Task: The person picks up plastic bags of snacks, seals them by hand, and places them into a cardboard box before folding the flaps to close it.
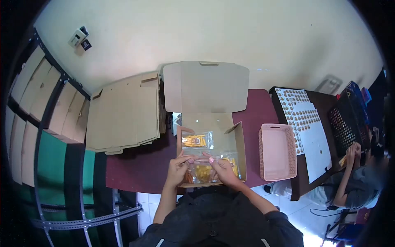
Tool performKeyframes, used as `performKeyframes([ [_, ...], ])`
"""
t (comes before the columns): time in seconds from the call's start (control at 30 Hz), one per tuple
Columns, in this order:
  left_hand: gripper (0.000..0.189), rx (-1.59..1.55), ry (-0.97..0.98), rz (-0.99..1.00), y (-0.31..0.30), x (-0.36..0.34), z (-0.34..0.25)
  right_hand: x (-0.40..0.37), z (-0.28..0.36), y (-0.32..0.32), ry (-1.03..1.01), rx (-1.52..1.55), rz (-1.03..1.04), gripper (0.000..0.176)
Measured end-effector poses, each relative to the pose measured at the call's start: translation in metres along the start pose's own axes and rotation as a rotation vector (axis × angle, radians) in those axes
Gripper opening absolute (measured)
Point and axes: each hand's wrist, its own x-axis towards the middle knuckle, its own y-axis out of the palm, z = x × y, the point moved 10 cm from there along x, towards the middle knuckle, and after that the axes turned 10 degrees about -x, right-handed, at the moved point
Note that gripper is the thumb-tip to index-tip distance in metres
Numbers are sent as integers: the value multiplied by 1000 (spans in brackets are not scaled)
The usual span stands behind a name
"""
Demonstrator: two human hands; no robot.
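An open cardboard box (241, 152) stands on the dark red table, its lid raised at the back. Clear packets of yellow sticks (194, 140) and yellow pieces (203, 173) lie inside, with something orange-brown at the near left corner. Over the front half of the box, my left hand (177, 168) and my right hand (223, 169) pinch the two ends of a clear plastic packet (200, 158). What this packet holds is too small to tell.
Flattened cardboard boxes (123, 115) are stacked at the left, beside a metal shelf. A pink basket (278, 152) stands right of the box. Farther right are sticker sheets (306, 119), a black crate (347, 123) and a seated co-worker (358, 181).
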Motion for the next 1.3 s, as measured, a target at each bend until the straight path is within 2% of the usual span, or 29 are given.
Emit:
performKeyframes([
  [0.07,19,22,-19,41,-1,-1,3,5,1,0,-113,1,12,35],
  [0.1,20,20,-49,64,-1,-1,8,7,9,-1,-195,-80,-31,45],
  [0.17,21,15,-82,91,4,0,13,6,11,-11,-213,-140,-90,44],
  [0.23,24,-188,-90,-161,-11,2,8,8,8,-19,-231,-205,-144,44],
  [0.27,24,-192,-89,-157,-10,3,9,17,-9,-32,-203,-160,-227,40],
  [0.33,26,-181,-51,-125,-7,5,11,19,-16,-47,-174,-119,-319,37],
  [0.4,33,-117,-120,111,29,0,24,10,0,-64,-330,-128,-522,36],
  [0.47,52,265,39,317,70,-9,14,2,11,-62,-305,-126,-532,36],
  [0.53,54,253,108,252,90,-11,10,-6,27,-57,-297,-156,-545,35],
  [0.6,56,237,174,186,87,-15,19,-12,35,-53,-322,-124,-524,34],
  [0.67,52,-366,-247,142,73,-11,92,-12,41,-43,-530,-68,-404,36],
  [0.7,48,-584,-297,115,72,-8,66,-13,43,-45,-531,-68,-402,36],
  [0.77,47,-665,-296,42,59,-6,61,-13,41,-55,-423,-195,-498,37],
  [0.83,45,-804,-277,-81,49,-5,60,-5,32,-50,-417,-128,-451,37],
  [0.93,49,-623,-257,-23,57,-9,56,11,11,-39,-402,36,-387,36],
  [1.0,46,-652,-269,-41,57,-8,63,25,-9,-15,-234,119,-108,31],
  [1.03,44,-680,-280,-53,57,-8,69,22,-4,-19,-260,126,-158,26],
  [1.13,39,-741,-280,-96,56,-8,78,32,-16,-19,-264,183,-119,25],
  [1.3,36,-821,-406,-181,50,-16,110,39,-29,-16,-216,231,-55,24],
])
